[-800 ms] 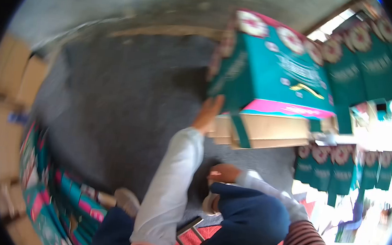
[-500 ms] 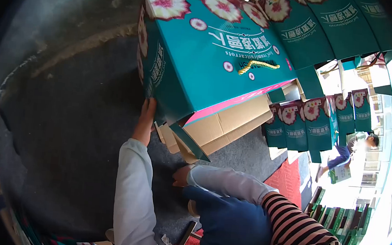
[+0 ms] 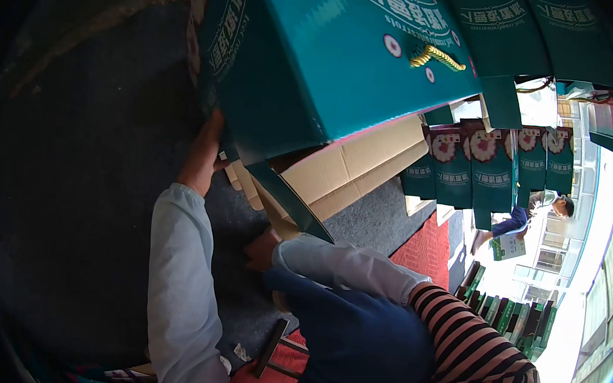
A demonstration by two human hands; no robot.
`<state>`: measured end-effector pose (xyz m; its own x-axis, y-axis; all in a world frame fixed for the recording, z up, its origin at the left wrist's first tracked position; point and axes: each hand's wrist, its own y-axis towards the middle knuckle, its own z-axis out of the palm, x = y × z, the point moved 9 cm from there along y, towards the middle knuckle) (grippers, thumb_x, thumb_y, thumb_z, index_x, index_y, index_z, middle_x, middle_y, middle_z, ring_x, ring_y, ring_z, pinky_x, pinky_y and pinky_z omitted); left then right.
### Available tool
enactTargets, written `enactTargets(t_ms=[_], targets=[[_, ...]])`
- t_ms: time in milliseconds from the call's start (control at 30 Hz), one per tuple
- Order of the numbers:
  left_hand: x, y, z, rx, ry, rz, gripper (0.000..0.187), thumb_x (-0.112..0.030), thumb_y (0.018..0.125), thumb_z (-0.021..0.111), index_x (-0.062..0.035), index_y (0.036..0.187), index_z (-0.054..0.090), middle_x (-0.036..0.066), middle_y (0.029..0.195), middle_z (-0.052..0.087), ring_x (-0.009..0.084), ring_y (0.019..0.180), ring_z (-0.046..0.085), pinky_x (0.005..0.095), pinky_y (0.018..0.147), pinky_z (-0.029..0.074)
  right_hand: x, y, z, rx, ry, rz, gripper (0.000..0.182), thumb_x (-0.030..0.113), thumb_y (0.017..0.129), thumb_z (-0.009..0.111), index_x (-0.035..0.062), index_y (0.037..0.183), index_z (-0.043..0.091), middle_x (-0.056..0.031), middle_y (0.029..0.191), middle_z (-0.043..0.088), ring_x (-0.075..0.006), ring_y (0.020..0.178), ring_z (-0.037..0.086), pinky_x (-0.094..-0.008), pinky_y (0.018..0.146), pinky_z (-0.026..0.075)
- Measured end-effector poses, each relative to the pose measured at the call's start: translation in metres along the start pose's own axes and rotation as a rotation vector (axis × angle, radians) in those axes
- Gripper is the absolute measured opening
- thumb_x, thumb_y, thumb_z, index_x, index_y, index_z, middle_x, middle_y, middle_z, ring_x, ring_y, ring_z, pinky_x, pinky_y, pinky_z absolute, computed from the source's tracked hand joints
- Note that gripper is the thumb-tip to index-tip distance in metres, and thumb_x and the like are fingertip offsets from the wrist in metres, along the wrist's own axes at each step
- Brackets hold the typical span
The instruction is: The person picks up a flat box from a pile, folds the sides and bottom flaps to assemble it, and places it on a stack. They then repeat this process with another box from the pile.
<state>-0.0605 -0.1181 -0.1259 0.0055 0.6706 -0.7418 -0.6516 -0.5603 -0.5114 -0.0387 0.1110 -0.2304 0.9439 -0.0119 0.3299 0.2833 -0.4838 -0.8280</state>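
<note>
Nearest: dark-blue trouser knee (image 3: 374, 336), w/ striped sleeve (image 3: 482, 353) on R side & pale oversleeves on both forearms. Dark bar (image 3: 272, 347) & red surface (image 3: 268, 381) just L of knee.

L hand (image 3: 204, 155): fingers laid along the side of the big teal box (image 3: 376, 59) nr its btm corner, thumb spread off from them. R hand (image 3: 263, 250): nr the box's hanging teal flap (image 3: 288, 197), bent, partly hidden by sleeve & knee; can't tell if it's pinching anything.

Big box is tilted, in front of the person at top ctr, cut off by top edge of view. Has white lettering, small round fruit prints & a yellow rope handle (image 3: 438, 58). Btm flaps are open, brown cardboard (image 3: 356, 170) showing. Dark grey floor (image 3: 95, 195) below & L of it.

Beyond, to the R: more teal boxes (image 3: 494, 171) in rows, same fruit prints; red mat (image 3: 429, 253) on floor nr them. Green-edged stack (image 3: 514, 315) lower R.

Far R: another person (image 3: 519, 221), sideways in view, w/ a green-&-white box (image 3: 509, 247) beside their legs, nr bright windows (image 3: 553, 242).
</note>
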Motion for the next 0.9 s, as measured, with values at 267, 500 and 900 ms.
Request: enactTargets(t_ms=[267,500,900], targets=[[-0.005,-0.009,0.008,-0.047,0.017,0.038,0.083,-0.073,0.083,0.041,-0.0132,0.14,0.034,0.007,0.124,0.052,0.0197,0.108,0.05,0.0342,0.088,0.038,-0.003,0.001,0.007,-0.007,0.049,-0.031,0.047,0.045,0.086,0.052,0.0005,0.097,0.061,-0.0226,0.093,0.064,-0.0381,0.091,0.062,-0.0452,0.082,0.049],[0.016,0.013,0.02,-0.078,0.157,0.056,0.068,-0.067,0.088,0.036,-0.0205,0.137,0.038,0.002,0.122,0.051,0.0138,0.104,0.05,0.0327,0.086,0.04,-0.004,0.004,0.008,0.06,0.014,-0.052,0.043,0.046,0.086,0.049,0.0082,0.103,0.062,-0.0171,0.098,0.064,-0.0356,0.09,0.062,-0.0443,0.074,0.049],[0.04,0.072,0.106,-0.058,-0.011,0.272,0.108,-0.067,0.078,0.055,0.0117,0.14,0.015,0.031,0.141,0.027,0.0392,0.135,0.024,0.0396,0.111,0.02,-0.01,-0.012,0.022,-0.062,0.214,-0.094,0.035,0.034,0.086,0.052,0.0044,0.104,0.061,-0.019,0.096,0.064,-0.0338,0.092,0.062,-0.0435,0.081,0.048]])
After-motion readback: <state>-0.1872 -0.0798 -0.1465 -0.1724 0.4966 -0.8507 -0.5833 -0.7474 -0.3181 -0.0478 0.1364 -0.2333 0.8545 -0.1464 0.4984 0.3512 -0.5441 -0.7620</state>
